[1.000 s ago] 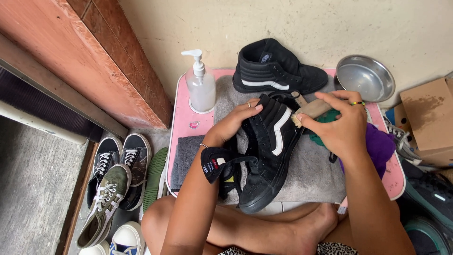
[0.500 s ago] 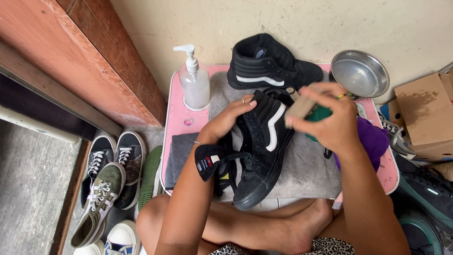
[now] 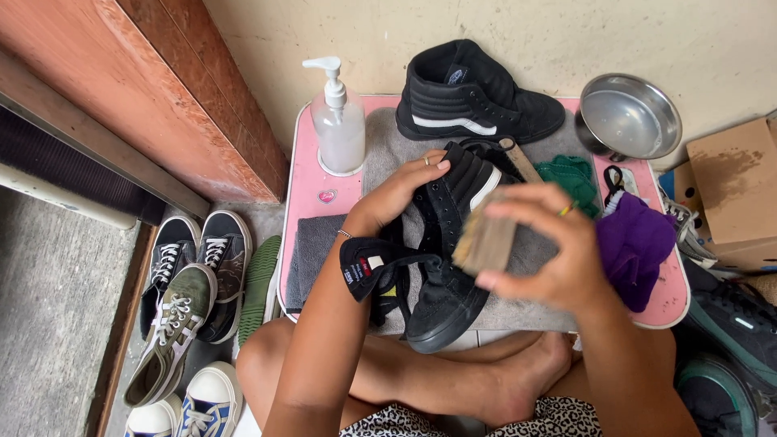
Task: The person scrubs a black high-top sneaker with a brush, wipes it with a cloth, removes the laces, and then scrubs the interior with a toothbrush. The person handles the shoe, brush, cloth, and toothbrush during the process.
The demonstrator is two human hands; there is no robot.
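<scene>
Steadying the black high-top sneaker (image 3: 453,243) on the pink worktop (image 3: 312,194), your left hand (image 3: 396,194) gripped its soft collar; your right hand (image 3: 542,251) pinched a small brush (image 3: 483,240). Looked light, floppy canvas, stiff sole.

The shoe (image 3: 449,243) under my left hand (image 3: 401,194) is black with a white stripe; its twin (image 3: 473,97) beyond my hands matches. The brush (image 3: 484,241) in my right hand (image 3: 542,259) is tan. The bench (image 3: 312,190) is pink, the towel (image 3: 312,251) on it grey. Right of my right hand lie a purple cloth (image 3: 635,247) and a green one (image 3: 571,174). My shorts (image 3: 558,417) are leopard-spotted.
</scene>
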